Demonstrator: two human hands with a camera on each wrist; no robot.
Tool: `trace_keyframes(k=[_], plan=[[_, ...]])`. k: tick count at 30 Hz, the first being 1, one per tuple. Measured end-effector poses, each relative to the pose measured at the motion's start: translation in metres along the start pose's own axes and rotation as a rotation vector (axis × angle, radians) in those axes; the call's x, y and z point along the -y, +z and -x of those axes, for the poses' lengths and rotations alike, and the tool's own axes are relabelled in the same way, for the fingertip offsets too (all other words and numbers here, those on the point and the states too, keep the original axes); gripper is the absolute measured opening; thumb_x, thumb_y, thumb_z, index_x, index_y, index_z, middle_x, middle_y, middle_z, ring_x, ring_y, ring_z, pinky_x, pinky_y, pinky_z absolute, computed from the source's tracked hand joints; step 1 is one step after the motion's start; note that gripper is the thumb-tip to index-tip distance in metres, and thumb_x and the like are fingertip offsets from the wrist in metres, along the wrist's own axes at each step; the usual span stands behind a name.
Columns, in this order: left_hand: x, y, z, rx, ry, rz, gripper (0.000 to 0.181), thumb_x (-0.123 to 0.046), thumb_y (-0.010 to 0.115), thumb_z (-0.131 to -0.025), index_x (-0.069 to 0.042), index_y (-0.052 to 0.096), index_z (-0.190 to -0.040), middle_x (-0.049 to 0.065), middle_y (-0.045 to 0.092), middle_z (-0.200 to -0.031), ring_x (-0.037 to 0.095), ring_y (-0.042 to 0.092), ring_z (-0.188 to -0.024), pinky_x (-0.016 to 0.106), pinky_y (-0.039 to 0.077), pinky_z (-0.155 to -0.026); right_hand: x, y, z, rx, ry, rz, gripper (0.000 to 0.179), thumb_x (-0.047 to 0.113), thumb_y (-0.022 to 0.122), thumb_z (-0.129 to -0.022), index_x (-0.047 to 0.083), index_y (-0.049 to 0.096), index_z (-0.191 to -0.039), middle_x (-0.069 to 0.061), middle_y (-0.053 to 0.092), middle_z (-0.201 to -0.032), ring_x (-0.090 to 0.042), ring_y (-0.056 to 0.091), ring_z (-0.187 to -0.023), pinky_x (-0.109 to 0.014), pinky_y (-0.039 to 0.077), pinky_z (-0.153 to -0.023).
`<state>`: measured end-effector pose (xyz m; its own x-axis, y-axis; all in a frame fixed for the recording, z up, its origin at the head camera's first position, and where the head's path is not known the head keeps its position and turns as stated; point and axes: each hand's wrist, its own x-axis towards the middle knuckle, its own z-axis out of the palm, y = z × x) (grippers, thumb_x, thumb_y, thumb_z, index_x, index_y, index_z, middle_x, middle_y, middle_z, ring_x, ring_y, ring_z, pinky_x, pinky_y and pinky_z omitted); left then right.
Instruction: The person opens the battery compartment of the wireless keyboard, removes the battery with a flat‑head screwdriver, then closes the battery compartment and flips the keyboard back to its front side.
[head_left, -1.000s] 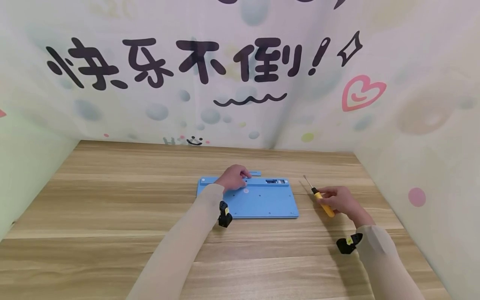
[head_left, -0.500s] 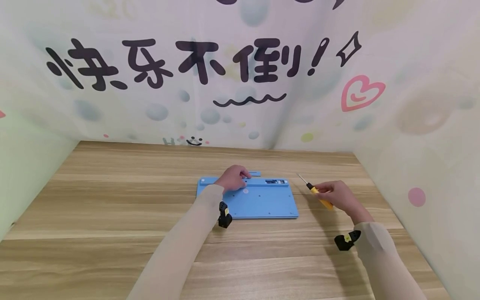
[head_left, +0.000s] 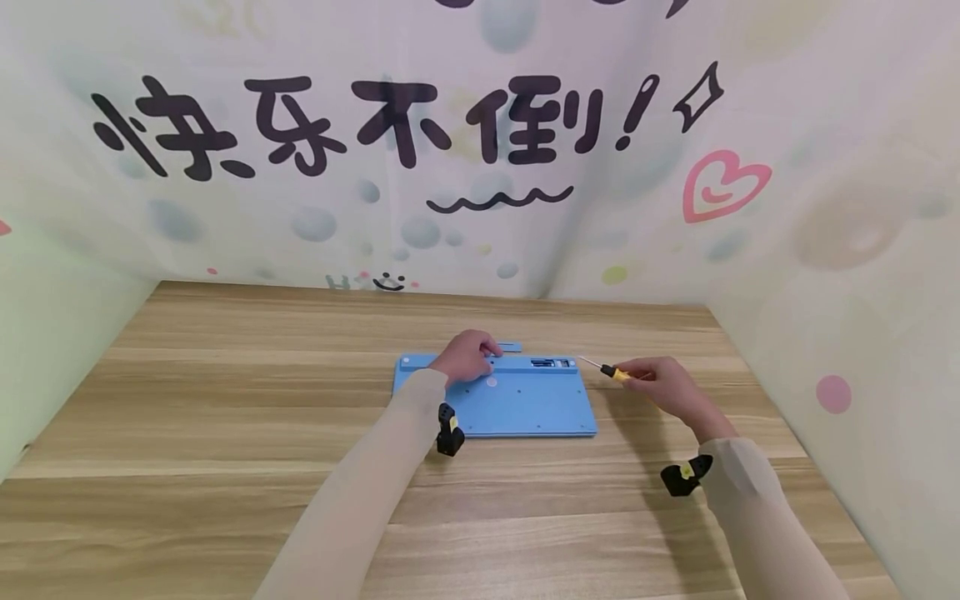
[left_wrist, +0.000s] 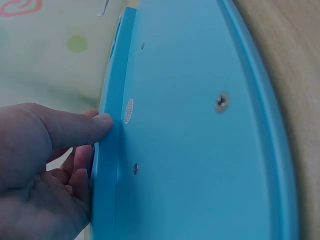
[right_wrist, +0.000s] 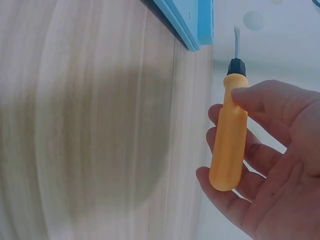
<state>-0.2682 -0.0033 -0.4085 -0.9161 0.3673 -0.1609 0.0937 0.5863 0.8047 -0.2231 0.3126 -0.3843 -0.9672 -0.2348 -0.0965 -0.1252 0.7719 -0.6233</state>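
Note:
A light-blue keyboard [head_left: 532, 408] lies underside up on the wooden table, its small screws and a round sticker showing. My left hand [head_left: 467, 357] grips its raised far ridge, thumb on top and the other fingers behind, as the left wrist view shows. At the ridge's right end, a battery compartment [head_left: 551, 363] is uncovered, with dark cells inside. Off the keyboard's right side, my right hand [head_left: 667, 385] holds a yellow-handled screwdriver [right_wrist: 229, 135] between thumb and fingers. Its metal tip points left, close to the compartment's end of the ridge.
A thin blue cover [head_left: 511, 347] lies just behind the keyboard's far edge. The wooden table [head_left: 225, 433] meets a printed cloth wall [head_left: 315, 225] at the back, and walls close in both sides. Black wrist cameras sit on both sleeves.
My right hand has moved left and slightly away from me, bringing the screwdriver tip from the table's right side to the keyboard's far right corner. My left hand and the keyboard have stayed put.

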Motion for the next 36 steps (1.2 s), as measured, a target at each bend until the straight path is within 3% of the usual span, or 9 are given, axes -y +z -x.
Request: trace_keyframes(k=[7,18,30,36], plan=[[-0.002,-0.001,0.003,-0.002,-0.003,0.012,0.023,0.004,0.058,-0.085,-0.003,0.064,-0.106,0.008,0.054,-0.101,0.021,0.045,-0.093,0.032,0.040,-0.084,0.003,0.003,-0.002,0.012,-0.061,-0.016,0.030,0.006,0.054,-0.091,-0.006,0.057,-0.119,-0.025,0.056,-0.113,-0.024,0.051,-0.083,-0.033,0.044,-0.067],[-0.002,-0.001,0.003,-0.005,-0.007,0.017,0.022,0.004,0.058,-0.085,-0.003,0.064,-0.105,0.008,0.054,-0.101,0.021,0.045,-0.094,0.032,0.040,-0.085,0.005,0.007,-0.009,0.002,-0.109,0.021,0.026,0.003,0.053,-0.091,-0.005,0.060,-0.116,-0.025,0.056,-0.116,-0.033,0.054,-0.095,-0.040,0.047,-0.075],[0.000,-0.001,0.001,-0.009,-0.001,0.013,0.022,0.004,0.058,-0.085,-0.004,0.064,-0.105,0.007,0.054,-0.100,0.021,0.046,-0.094,0.032,0.040,-0.085,0.007,0.004,-0.016,0.030,-0.080,-0.013,0.026,0.003,0.053,-0.091,-0.005,0.060,-0.115,-0.022,0.059,-0.110,-0.026,0.054,-0.085,-0.037,0.045,-0.070],[0.000,0.000,0.001,-0.007,0.003,0.012,0.022,0.004,0.059,-0.085,-0.004,0.064,-0.105,0.006,0.054,-0.099,0.021,0.046,-0.094,0.032,0.040,-0.085,0.009,0.001,-0.019,0.048,-0.085,0.004,0.026,0.003,0.053,-0.091,-0.005,0.060,-0.115,-0.022,0.059,-0.113,-0.026,0.056,-0.090,-0.037,0.046,-0.073]])
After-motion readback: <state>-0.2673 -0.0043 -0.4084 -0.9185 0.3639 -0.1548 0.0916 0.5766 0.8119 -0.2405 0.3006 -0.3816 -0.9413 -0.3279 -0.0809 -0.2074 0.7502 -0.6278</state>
